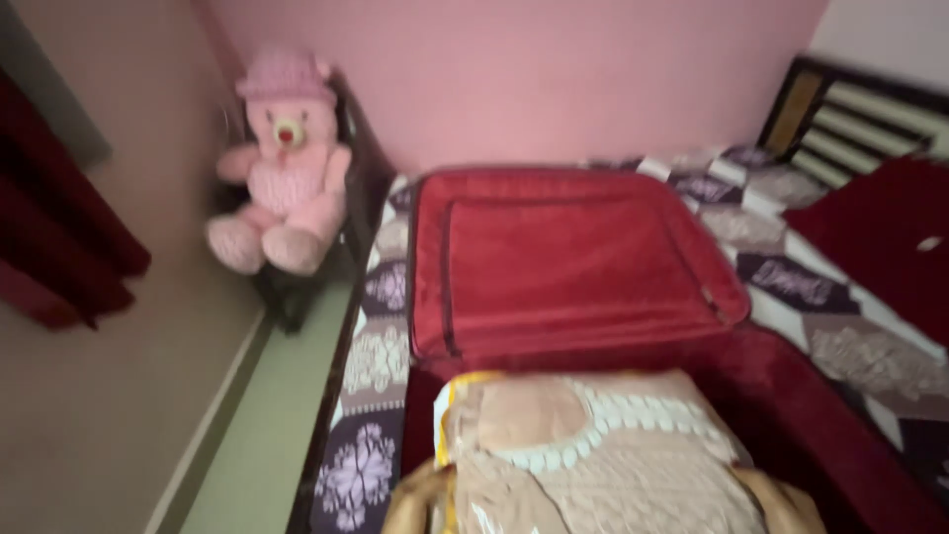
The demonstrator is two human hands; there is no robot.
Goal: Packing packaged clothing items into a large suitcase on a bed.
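Folded cloth [593,450] between both hands

Soft, dim, warm pinkish light all over, no hard shadows, no glare. The whole frame smears with motion blur; the pink teddy bear [284,163] and bedspread pattern [381,361] lose detail.

Pink teddy bear [285,168] with pink hat sits on dark chair [297,287] in corner by pink wall [524,69]. Bed [381,356] has patchwork floral cover, grey, purple and white. Dark red blanket [880,242] at right, near striped headboard [855,119]. Dark red curtain [54,237] at left. Beige floor [109,396].
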